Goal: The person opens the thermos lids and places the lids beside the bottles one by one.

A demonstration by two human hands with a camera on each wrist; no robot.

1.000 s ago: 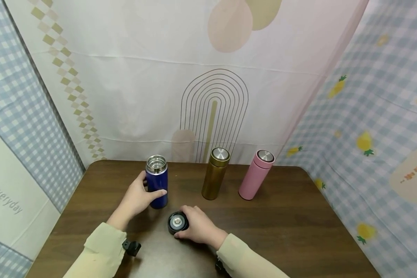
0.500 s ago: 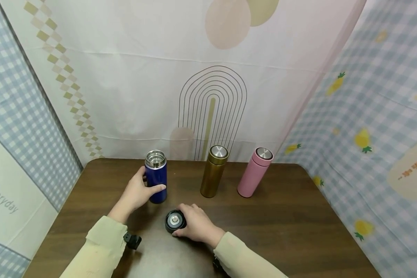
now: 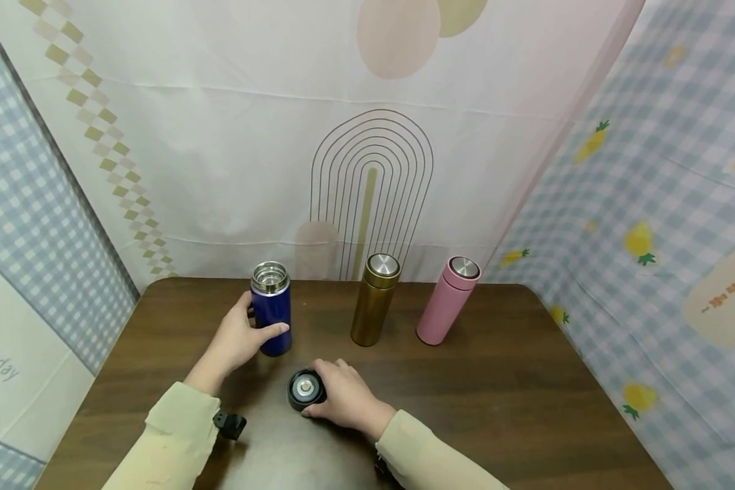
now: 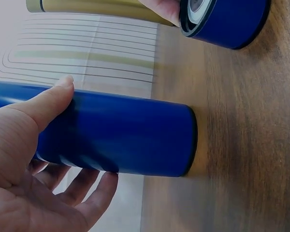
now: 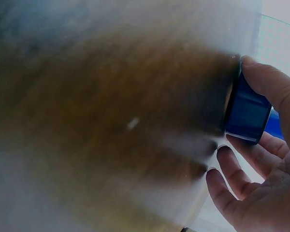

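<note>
In the head view, my left hand (image 3: 237,337) grips a blue thermos flask (image 3: 272,309), thumb across its near side. The flask stands upright at the left of the table, its steel mouth uncovered. My right hand (image 3: 350,398) holds the flask's lid (image 3: 306,389) between thumb and fingers. That lid sits underside up at the table surface, in front of the flask and to its right. In the left wrist view, the lid (image 4: 234,21) shows a blue side and a pale inside. From the right wrist, the thumb lies on one side of the lid (image 5: 250,106), fingertips close to the tabletop.
A gold thermos flask (image 3: 373,306) and a pink one (image 3: 447,306) stand capped to the right of the blue flask. They are on the brown wooden table (image 3: 514,401). A printed cloth (image 3: 239,170) hangs behind its back edge, with checked cloth (image 3: 625,204) on the right.
The head view has shifted slightly. My left hand has moved the blue flask a little farther back. The right hand keeps its hold on the lid, in nearly the same place.
</note>
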